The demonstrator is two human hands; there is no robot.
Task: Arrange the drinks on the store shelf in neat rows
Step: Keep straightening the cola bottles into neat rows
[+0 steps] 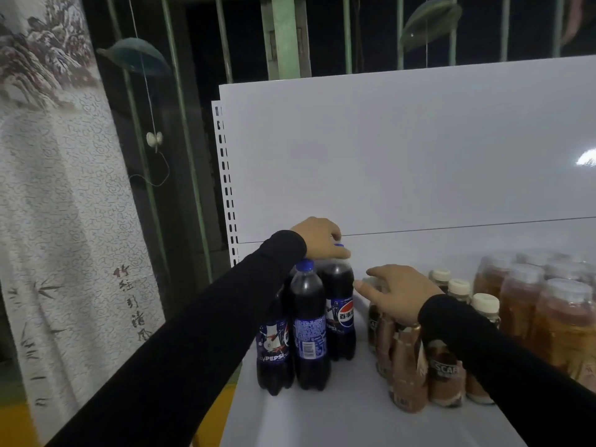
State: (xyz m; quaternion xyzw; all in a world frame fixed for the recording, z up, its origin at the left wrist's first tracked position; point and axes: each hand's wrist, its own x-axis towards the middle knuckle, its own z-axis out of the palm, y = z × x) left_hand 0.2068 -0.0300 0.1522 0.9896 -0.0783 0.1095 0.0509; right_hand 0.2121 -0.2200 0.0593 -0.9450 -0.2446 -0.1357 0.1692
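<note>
Rear cola bottle (338, 301) cap pinched by left hand (317, 238), right hand (400, 293) fingers spread, laid on coffee bottles (406, 366), white shelf (338, 421)

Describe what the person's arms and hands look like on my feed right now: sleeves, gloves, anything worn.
Both arms wear long, plain black sleeves, close-fitting, ending at the wrists with no visible markings or logos. The left hand and right hand are bare: no gloves. No watch, ring or wristband shows in this view, though the image is dim and somewhat soft.
</note>
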